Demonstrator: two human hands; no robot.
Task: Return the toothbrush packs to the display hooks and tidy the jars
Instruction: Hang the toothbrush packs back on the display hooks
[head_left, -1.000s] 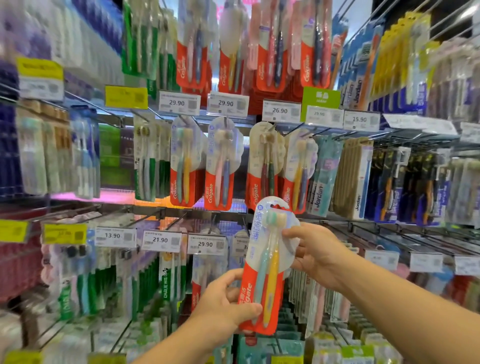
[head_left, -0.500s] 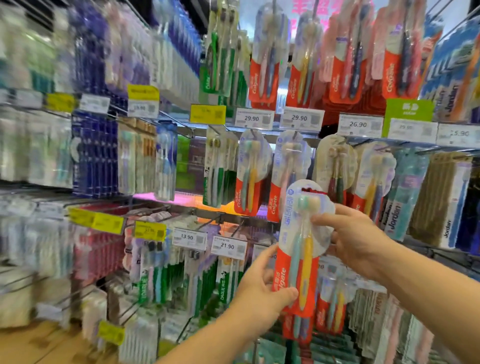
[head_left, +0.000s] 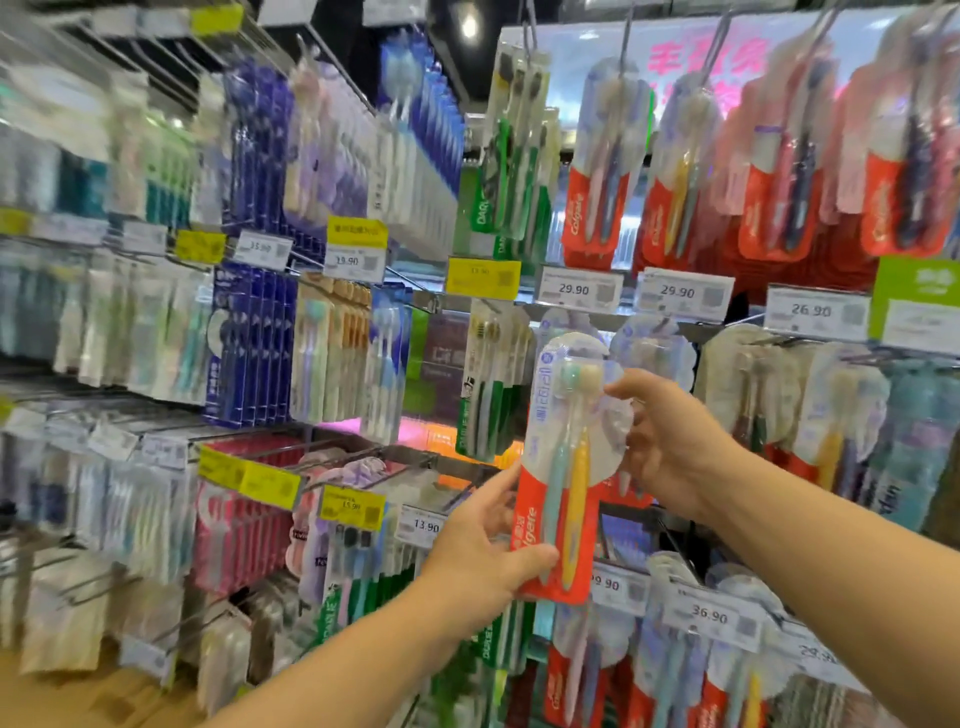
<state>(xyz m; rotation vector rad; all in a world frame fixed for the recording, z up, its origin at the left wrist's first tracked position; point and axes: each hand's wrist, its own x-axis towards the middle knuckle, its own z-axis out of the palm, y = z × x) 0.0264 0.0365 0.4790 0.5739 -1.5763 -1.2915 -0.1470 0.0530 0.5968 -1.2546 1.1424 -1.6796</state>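
Lifted since earlier, the toothbrush pack (head_left: 569, 467) nears a rack hook, probably; left hand (head_left: 485, 553) pinches its stiff card base, right hand (head_left: 670, 441) grips the light, slippery blister.

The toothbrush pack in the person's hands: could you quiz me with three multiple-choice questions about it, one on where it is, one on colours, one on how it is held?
1. Where is the toothbrush pack?
A. In front of the middle row of hanging packs
B. Lying on the floor
C. In a basket

2. What colours are the two brushes inside it?
A. Black and white
B. Teal and yellow
C. Both red

3. How is it held?
A. By the left hand alone
B. By no hand; it hangs free
C. By both hands

Answers:
1 A: it is raised before the packs under the 29.90 price tag.
2 B: a teal handle and a yellow handle show through the blister.
3 C: the left hand grips its red bottom, and the right hand pinches its top.
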